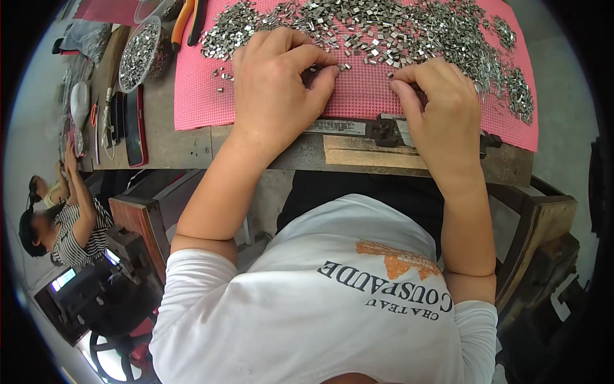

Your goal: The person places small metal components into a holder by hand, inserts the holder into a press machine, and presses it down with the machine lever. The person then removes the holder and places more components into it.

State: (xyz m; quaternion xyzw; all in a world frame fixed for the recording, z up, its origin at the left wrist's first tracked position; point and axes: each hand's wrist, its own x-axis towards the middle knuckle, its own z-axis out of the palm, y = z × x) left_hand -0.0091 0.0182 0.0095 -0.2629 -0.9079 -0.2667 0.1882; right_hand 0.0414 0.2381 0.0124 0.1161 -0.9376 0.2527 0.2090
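Observation:
A pink mesh mat [198, 105] covers the bench top, and a wide heap of small shiny metal pieces [409, 32] is spread over its far half. At the near side of the heap, my left hand [275, 89] is closed, with thumb and forefinger nearly meeting. What it pinches, if anything, is too small and hidden to name. My right hand [441, 105] is closed in a pinch too, with a tiny metal piece [391, 75] at its fingertips. Between my wrists, a metal bar-like fixture [345, 127] with a dark sliding block lies along the mat's near edge.
A wooden strip [374, 153] sits at the bench's front edge. To the left are a clear tub [137, 54] of metal pieces, orange-and-black pliers [185, 22] and a phone-like dark slab [135, 125]. Further left, other people work beside a black machine [109, 288].

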